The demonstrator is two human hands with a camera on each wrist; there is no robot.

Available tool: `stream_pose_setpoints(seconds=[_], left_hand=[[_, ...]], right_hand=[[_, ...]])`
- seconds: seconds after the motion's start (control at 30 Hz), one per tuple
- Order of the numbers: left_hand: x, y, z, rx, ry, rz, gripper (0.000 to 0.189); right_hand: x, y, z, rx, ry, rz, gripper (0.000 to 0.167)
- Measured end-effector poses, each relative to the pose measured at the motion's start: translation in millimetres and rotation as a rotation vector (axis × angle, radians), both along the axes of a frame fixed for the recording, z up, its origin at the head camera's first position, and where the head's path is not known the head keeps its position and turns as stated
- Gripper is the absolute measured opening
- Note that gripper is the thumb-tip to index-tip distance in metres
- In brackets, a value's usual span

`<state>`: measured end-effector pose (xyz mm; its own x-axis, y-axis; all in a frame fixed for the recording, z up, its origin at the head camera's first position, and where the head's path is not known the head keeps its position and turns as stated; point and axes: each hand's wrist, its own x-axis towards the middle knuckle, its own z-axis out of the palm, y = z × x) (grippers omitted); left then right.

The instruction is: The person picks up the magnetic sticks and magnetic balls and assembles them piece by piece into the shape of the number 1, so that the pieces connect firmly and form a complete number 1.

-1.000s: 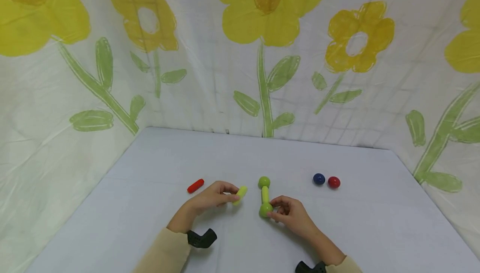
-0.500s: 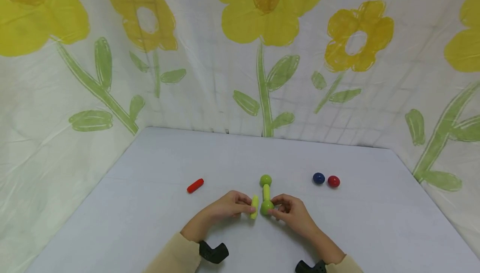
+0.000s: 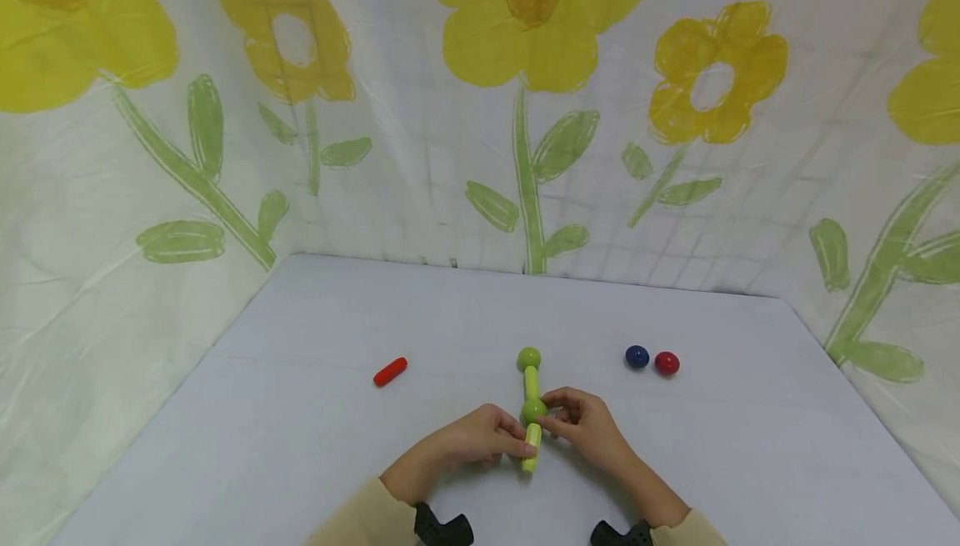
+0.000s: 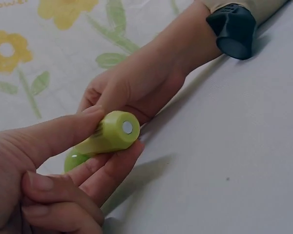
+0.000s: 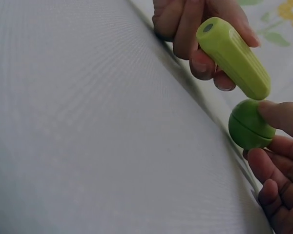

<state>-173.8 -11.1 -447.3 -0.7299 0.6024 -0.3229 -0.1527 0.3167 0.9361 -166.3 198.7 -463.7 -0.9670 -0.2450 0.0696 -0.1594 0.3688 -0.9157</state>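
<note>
My left hand [image 3: 480,436] pinches a yellow-green magnetic rod [image 3: 533,432] between thumb and fingers. A silvery disc shows in the rod's end in the left wrist view, where the rod [image 4: 115,132] points toward the camera. Its far end is right at a green ball [image 3: 533,410], which my right hand [image 3: 588,428] holds by thumb and fingertips. From this ball another yellow-green rod [image 3: 531,381] runs away to a second green ball [image 3: 528,358], all in one line. In the right wrist view the held rod [image 5: 237,61] tilts down to the seamed green ball [image 5: 251,126].
A red rod [image 3: 390,372] lies on the white tabletop [image 3: 300,321] to the left. At the right a dark blue ball [image 3: 637,356] and a red ball [image 3: 667,363] sit side by side. Behind the table hangs a flower-painted sheet [image 3: 420,179].
My left hand has carried its rod right and toward me, turning it into line with the green balls and bringing it to the near ball. My right hand stays about where it was.
</note>
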Motion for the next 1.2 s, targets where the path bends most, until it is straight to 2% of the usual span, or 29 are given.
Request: stream_pose_setpoints(seconds=[0.17, 0.43, 0.73, 1.2], left_hand=[[2.2, 2.5, -1.2, 0.004, 0.006, 0.049, 0.015], [2.1, 4.0, -2.0, -0.008, 0.019, 0.062, 0.014], [7.0, 10.4, -1.9, -0.041, 0.053, 0.138, 0.017], [6.3, 11.2, -4.3, -0.048, 0.055, 0.145, 0.017]], right_hand=[[-1.7, -2.1, -0.4, -0.010, 0.006, -0.001, 0.029], [-4.0, -2.9, -1.7, 0.011, 0.024, -0.013, 0.029], [-2.8, -1.7, -2.7, -0.003, 0.006, -0.018, 0.029], [-2.1, 0.4, -1.8, -0.009, -0.004, 0.009, 0.029]])
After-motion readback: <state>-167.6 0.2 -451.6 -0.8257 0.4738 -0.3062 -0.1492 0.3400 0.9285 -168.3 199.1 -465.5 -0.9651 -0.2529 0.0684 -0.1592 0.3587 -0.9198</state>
